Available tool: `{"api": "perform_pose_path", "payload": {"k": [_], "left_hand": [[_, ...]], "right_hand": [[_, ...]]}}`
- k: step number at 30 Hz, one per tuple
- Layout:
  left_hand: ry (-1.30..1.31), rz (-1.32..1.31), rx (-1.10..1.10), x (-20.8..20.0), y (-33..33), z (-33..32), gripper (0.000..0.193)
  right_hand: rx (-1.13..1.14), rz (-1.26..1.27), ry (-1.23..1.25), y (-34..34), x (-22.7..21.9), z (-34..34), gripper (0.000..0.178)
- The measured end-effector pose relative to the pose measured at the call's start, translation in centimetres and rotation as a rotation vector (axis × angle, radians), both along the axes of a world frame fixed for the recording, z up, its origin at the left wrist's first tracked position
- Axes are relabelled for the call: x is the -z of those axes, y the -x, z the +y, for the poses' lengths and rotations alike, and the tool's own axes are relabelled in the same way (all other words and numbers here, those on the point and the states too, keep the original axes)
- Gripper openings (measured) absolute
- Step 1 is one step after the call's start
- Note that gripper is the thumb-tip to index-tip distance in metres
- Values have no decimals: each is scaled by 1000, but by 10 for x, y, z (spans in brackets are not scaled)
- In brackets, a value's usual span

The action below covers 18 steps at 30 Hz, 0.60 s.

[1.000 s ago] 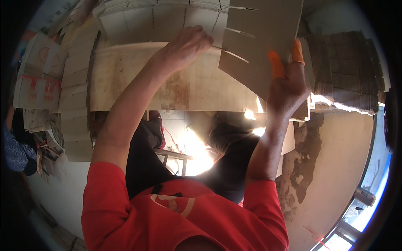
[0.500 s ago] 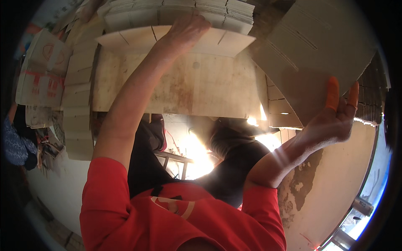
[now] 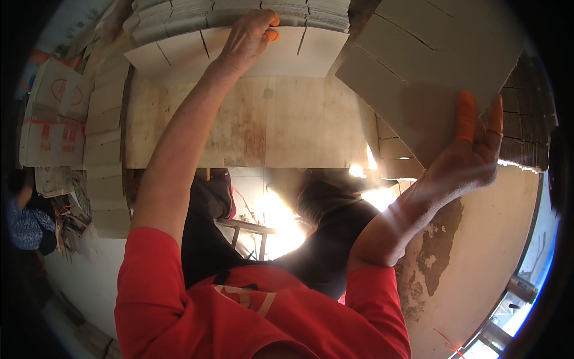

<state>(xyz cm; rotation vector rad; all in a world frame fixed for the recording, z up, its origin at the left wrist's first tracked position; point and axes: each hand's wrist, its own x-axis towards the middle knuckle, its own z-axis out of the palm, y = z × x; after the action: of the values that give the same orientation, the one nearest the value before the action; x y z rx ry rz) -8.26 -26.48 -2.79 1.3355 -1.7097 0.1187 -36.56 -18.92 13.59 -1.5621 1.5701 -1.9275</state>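
A person in a red shirt (image 3: 251,311) is seen from above, both bare arms reaching up and away toward a worn wooden desk (image 3: 257,125). The left hand (image 3: 248,36), at about twelve o'clock, lies palm down with fingers curled over the near edge of a stack of flat cardboard sheets (image 3: 239,30) that fills the far side of the desk — its fingertips wear orange rubber caps. The right hand (image 3: 469,152), at about three o'clock, holds one large grey cardboard sheet (image 3: 430,66) tilted in the air off the right end of the desk; the palm is under the sheet's lower corner and two orange-capped fingers (image 3: 465,116) press flat against its face. Slits are cut into this sheet and into the top sheet of the stack. At nine o'clock, beside the desk, more flat cardboard pieces (image 3: 104,131) stand in piles, some with red printing. A second stack of dark cardboard (image 3: 529,137) sits at about two to three o'clock behind the right hand. Below the desk, bright sunlight hits the floor — and another person in blue (image 3: 24,224) crouches at the far left edge.
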Motion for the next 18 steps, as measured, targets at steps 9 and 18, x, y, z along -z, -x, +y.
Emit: {"api": "perform_pose_path", "payload": {"k": [9,18], "left_hand": [[-116,-347,13,-21,-9,-2,10],[208,-487,5,-30,0,4,9]], "right_hand": [[-69,63,4,1,5,-4,42],[-189,-43,53,4,12,-9,43]]}}
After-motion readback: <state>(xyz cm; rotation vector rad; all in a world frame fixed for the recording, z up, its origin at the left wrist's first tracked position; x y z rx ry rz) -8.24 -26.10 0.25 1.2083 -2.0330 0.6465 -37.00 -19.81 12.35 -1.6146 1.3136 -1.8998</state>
